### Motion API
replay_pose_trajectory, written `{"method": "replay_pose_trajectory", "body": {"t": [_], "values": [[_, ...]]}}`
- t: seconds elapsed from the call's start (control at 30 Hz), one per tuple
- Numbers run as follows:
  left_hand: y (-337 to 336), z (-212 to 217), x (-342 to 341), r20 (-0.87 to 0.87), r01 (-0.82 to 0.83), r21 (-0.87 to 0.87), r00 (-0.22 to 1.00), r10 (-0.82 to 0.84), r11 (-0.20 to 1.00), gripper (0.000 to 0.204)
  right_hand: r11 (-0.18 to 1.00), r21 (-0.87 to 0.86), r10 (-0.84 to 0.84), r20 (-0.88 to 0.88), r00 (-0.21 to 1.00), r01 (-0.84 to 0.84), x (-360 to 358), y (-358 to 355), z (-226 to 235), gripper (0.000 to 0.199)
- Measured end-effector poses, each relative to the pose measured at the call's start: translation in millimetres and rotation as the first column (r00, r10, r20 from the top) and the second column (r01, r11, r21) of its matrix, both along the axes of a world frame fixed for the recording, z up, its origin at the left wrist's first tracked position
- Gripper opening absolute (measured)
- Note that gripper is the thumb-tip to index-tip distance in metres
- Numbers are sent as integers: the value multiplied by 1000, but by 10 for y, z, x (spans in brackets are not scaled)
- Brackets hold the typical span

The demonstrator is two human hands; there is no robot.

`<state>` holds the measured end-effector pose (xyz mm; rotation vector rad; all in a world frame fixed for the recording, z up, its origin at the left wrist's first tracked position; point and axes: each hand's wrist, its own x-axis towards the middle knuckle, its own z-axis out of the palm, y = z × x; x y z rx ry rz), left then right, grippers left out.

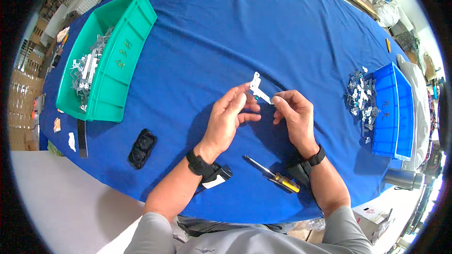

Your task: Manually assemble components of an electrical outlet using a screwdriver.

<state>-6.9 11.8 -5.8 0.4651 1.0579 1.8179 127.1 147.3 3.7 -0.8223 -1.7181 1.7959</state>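
Observation:
Above the middle of the blue-clothed table, both hands hold one small white metal bracket (255,84) with a long arm and holes in its wider end. My left hand (229,113) pinches the wider end between thumb and fingers; a small green spot shows just below it. At the tip of the narrow arm, the thumb and forefinger of my right hand (295,113) are closed on the same bracket. A screwdriver (275,176) with a yellow and black handle lies on the cloth between my forearms, its shaft pointing up and left.
A green bin (123,61) holding many metal parts stands at the left. To the right, a heap of similar brackets (361,95) lies beside a blue bin (394,113). A black two-lobed tray (142,148) rests left of my left forearm, on the blue cloth (197,33).

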Motion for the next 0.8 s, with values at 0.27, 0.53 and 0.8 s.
{"method": "replay_pose_trajectory", "body": {"t": [0.27,0.53,0.8], "values": [[-26,-38,-97,-87,-163,57,982,168,985,30,992,65,102,120,988,-110,21,-63,81,18],[-60,-89,-160,40,-143,63,989,141,988,21,973,67,206,171,963,-221,13,-82,124,21],[-18,-5,-134,118,-96,88,989,86,991,17,857,338,317,247,916,-388,78,-111,116,23]]}}
